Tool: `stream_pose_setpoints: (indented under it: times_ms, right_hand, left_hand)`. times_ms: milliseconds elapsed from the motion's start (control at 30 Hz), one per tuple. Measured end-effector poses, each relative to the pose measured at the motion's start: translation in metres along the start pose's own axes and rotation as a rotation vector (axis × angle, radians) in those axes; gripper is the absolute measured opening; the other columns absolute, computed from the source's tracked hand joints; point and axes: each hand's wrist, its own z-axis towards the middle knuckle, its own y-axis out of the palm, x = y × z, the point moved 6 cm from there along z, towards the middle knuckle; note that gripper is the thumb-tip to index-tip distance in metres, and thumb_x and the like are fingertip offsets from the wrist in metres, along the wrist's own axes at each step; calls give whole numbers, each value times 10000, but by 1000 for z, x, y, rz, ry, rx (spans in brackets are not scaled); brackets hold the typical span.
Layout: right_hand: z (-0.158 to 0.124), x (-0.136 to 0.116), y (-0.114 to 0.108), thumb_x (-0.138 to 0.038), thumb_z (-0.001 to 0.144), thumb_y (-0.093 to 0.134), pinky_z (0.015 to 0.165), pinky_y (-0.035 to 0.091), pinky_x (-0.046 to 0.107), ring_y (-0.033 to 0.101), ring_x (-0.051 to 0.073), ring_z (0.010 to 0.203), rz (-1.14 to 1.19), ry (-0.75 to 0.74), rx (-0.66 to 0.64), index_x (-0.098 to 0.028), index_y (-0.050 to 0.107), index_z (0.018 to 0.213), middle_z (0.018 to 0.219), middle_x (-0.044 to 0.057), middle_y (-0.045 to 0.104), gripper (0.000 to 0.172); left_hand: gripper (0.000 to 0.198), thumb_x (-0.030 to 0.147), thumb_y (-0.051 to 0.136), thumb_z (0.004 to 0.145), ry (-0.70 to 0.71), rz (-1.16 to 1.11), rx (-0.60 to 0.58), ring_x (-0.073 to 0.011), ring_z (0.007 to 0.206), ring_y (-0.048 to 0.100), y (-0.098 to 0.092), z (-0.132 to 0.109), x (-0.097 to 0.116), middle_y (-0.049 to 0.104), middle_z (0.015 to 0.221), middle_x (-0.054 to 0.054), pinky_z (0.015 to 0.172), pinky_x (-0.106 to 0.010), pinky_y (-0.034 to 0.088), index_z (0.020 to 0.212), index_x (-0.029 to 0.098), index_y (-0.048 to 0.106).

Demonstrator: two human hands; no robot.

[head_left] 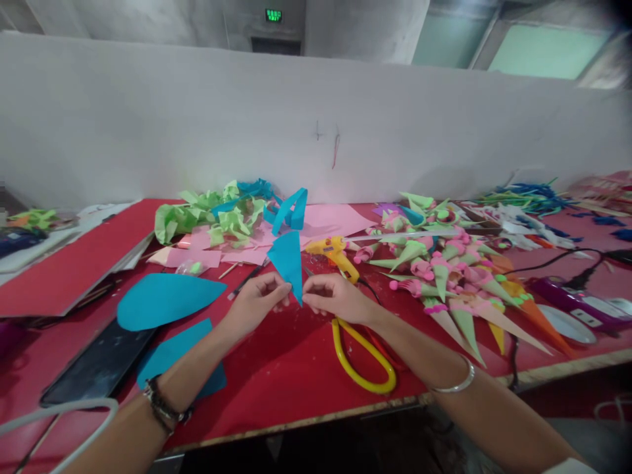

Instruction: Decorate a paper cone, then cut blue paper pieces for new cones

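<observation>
A blue paper cone (pixel 289 260) is held upright over the red table, its narrow tip pointing down. My left hand (pixel 264 296) pinches it near the tip from the left. My right hand (pixel 336 296) is close beside the tip on the right, thumb and forefinger nearly together; whether they touch the paper is hard to make out. A blue teardrop-shaped sheet (pixel 168 301) and more blue paper (pixel 178 352) lie to the left. Behind my right hand is a yellow glue gun (pixel 333 250).
Yellow-handled scissors (pixel 363 368) lie below my right hand. A black phone (pixel 99 365) is at the left. Paper cones with pink tops (pixel 439 270) pile up on the right. Crumpled green paper (pixel 178 222) sits behind, and a purple power strip (pixel 577 303) stands far right.
</observation>
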Motion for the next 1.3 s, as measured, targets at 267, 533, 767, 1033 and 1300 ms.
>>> stream_pose_setpoints:
  times_ms: [267,533,767,1033,1300]
  right_hand:
    - [-1,0,3,-223,763,516,437,325,166,423,45,451,21,-35,-40,-156,488,705,519,-63,479,93]
    - [0,0,3,-221,765,496,447,338,168,435,48,463,10,-33,-44,-160,469,696,530,-61,476,96]
    - [-1,-3,4,-170,740,484,472,355,171,445,53,483,-37,-47,-56,-158,469,684,537,-60,471,59]
    - [-1,-3,7,-182,742,488,464,348,164,440,49,481,-10,-44,-91,-157,463,678,541,-57,479,72]
    - [-1,-4,3,-212,762,475,449,336,170,428,53,469,-13,-12,-20,-161,475,698,533,-56,469,82]
  left_hand:
    - [253,362,522,746,8,0,-36,-69,477,466,2,-1,-1,546,529,36,482,-193,363,586,166,512]
    - [198,338,519,715,-48,-57,-63,-73,468,461,5,-1,3,538,530,36,484,-204,370,611,170,512]
    - [275,406,524,702,-62,12,4,-79,450,455,4,-3,3,518,506,35,483,-222,369,565,170,497]
    - [348,437,525,709,-59,54,66,-85,454,448,-3,-3,-2,506,470,24,471,-221,351,497,161,513]
    - [342,417,522,723,-26,76,120,-77,416,441,-7,-1,0,489,433,31,444,-210,341,495,162,512]
